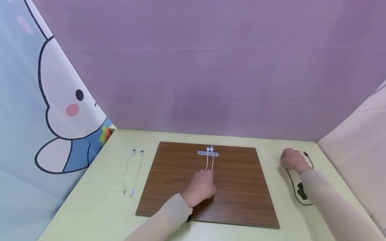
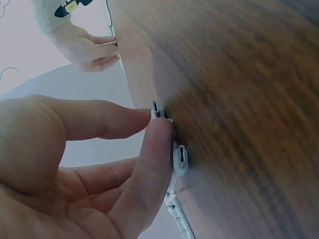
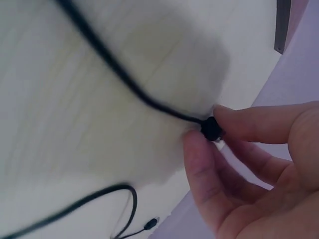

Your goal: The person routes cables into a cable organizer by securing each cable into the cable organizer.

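Over the brown wooden board (image 1: 241, 190), my left hand (image 1: 200, 187) pinches the small white plug (image 2: 155, 108) of one cable between thumb and finger. A second white plug (image 2: 181, 160) hangs beside those fingers. Two white cables (image 1: 206, 164) run from there up to a pale cable clip strip (image 1: 200, 153), with their USB ends above it at the board's far edge. On the right, my right hand (image 1: 292, 159) pinches the black plug (image 3: 212, 129) of a black cable (image 1: 293, 186) between thumb and finger, just off the pale table.
Two more white cables (image 1: 138, 172) lie on the table (image 1: 105, 187) left of the board. Another black cable end (image 1: 306, 154) rests beyond my right wrist. A purple curtain (image 1: 211, 83) hangs behind the table, with a patterned cloth (image 1: 27, 134) at the left.
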`<action>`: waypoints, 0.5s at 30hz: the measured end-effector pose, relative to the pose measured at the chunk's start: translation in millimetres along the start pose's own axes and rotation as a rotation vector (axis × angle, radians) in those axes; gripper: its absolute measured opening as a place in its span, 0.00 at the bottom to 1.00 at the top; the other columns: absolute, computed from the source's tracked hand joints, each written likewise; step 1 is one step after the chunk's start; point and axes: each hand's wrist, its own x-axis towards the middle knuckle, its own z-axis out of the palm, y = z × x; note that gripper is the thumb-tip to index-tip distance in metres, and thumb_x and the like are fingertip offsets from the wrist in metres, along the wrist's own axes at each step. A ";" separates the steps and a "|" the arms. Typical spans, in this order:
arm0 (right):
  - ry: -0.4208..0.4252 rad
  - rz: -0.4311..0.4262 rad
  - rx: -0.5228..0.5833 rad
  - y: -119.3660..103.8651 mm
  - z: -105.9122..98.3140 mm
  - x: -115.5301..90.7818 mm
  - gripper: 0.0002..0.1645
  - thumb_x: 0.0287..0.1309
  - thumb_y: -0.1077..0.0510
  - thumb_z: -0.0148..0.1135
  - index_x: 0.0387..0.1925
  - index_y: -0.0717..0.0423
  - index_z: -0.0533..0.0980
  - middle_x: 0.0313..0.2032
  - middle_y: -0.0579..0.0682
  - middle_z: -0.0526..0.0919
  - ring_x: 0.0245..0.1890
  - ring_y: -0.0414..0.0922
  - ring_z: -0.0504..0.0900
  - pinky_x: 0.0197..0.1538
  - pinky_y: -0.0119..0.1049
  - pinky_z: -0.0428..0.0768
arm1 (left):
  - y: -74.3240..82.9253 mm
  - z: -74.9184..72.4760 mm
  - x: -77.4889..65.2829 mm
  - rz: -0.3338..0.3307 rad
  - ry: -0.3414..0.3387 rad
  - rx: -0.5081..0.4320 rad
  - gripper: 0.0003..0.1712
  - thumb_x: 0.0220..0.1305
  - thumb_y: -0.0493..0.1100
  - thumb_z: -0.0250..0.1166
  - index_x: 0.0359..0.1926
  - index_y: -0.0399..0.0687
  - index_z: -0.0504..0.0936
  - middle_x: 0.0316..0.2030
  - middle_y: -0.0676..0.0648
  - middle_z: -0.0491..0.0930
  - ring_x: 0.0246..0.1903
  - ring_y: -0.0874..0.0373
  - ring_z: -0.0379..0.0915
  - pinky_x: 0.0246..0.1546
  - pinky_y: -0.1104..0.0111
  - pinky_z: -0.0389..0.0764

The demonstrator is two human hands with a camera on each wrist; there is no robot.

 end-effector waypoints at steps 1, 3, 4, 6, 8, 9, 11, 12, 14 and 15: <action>0.001 0.002 0.015 -0.2 1.2 0.4 0.11 0.56 0.66 0.54 0.38 0.73 0.74 0.37 0.67 0.80 0.34 0.58 0.78 0.39 0.52 0.79 | 0.0 -0.2 -0.2 -0.008 -0.005 -0.007 0.08 0.57 0.33 0.72 0.29 0.37 0.79 0.21 0.45 0.73 0.18 0.53 0.71 0.17 0.65 0.72; 0.004 0.004 0.045 -1.0 3.2 1.0 0.16 0.57 0.65 0.59 0.43 0.74 0.75 0.43 0.70 0.80 0.41 0.62 0.79 0.44 0.56 0.79 | -0.2 -0.5 -0.5 -0.020 -0.013 -0.017 0.08 0.58 0.33 0.72 0.30 0.36 0.79 0.22 0.45 0.74 0.18 0.53 0.71 0.17 0.65 0.73; 0.005 0.007 0.064 -1.0 4.7 2.0 0.18 0.57 0.64 0.61 0.45 0.75 0.75 0.43 0.70 0.80 0.41 0.62 0.80 0.45 0.57 0.79 | -0.3 -0.7 -0.7 -0.024 -0.015 -0.021 0.08 0.58 0.34 0.73 0.30 0.36 0.79 0.22 0.45 0.74 0.18 0.53 0.71 0.17 0.65 0.73; 0.003 0.011 0.112 -1.9 7.3 3.0 0.18 0.57 0.63 0.63 0.45 0.75 0.76 0.41 0.68 0.82 0.39 0.58 0.81 0.43 0.53 0.80 | -0.4 -1.0 -0.7 -0.021 -0.015 -0.019 0.09 0.58 0.34 0.73 0.31 0.36 0.80 0.22 0.45 0.74 0.18 0.53 0.71 0.17 0.66 0.73; 0.003 0.009 0.164 -3.8 10.2 3.3 0.17 0.57 0.63 0.64 0.44 0.74 0.78 0.37 0.63 0.83 0.34 0.53 0.82 0.40 0.48 0.81 | -0.6 -2.0 -0.6 -0.017 -0.017 -0.022 0.08 0.58 0.33 0.72 0.30 0.36 0.79 0.22 0.45 0.74 0.18 0.54 0.71 0.17 0.66 0.72; 0.003 0.002 0.191 -5.3 11.3 2.9 0.17 0.58 0.63 0.64 0.43 0.75 0.78 0.36 0.61 0.84 0.33 0.50 0.83 0.38 0.45 0.82 | -0.9 -2.6 -0.5 -0.014 -0.016 -0.024 0.08 0.58 0.33 0.71 0.29 0.37 0.79 0.21 0.45 0.73 0.17 0.54 0.71 0.17 0.66 0.72; 0.004 -0.010 0.233 -10.2 12.8 1.1 0.16 0.59 0.63 0.64 0.43 0.75 0.79 0.34 0.59 0.84 0.30 0.46 0.82 0.35 0.41 0.81 | -2.8 -3.8 -0.2 -0.003 -0.017 -0.031 0.08 0.58 0.31 0.69 0.27 0.38 0.77 0.20 0.46 0.73 0.16 0.54 0.70 0.16 0.66 0.71; 0.003 -0.015 0.250 -13.2 13.2 -0.3 0.16 0.61 0.63 0.63 0.44 0.75 0.78 0.34 0.59 0.83 0.30 0.46 0.82 0.34 0.40 0.82 | -4.0 -4.7 0.1 0.011 -0.013 -0.029 0.09 0.57 0.31 0.68 0.25 0.39 0.76 0.20 0.46 0.72 0.16 0.55 0.69 0.15 0.67 0.70; 0.000 -0.027 0.278 -18.4 14.2 -2.4 0.16 0.63 0.62 0.62 0.45 0.75 0.77 0.34 0.58 0.82 0.29 0.45 0.82 0.34 0.39 0.82 | -6.0 -6.9 0.5 0.032 -0.008 -0.030 0.11 0.57 0.30 0.67 0.22 0.41 0.75 0.19 0.47 0.71 0.15 0.56 0.68 0.14 0.67 0.69; -0.004 -0.040 0.289 -20.9 14.4 -3.5 0.16 0.65 0.62 0.61 0.46 0.75 0.77 0.34 0.58 0.82 0.29 0.45 0.82 0.34 0.40 0.82 | -6.8 -8.1 0.5 0.040 -0.007 -0.042 0.12 0.58 0.30 0.67 0.22 0.42 0.74 0.18 0.47 0.71 0.15 0.57 0.68 0.14 0.68 0.69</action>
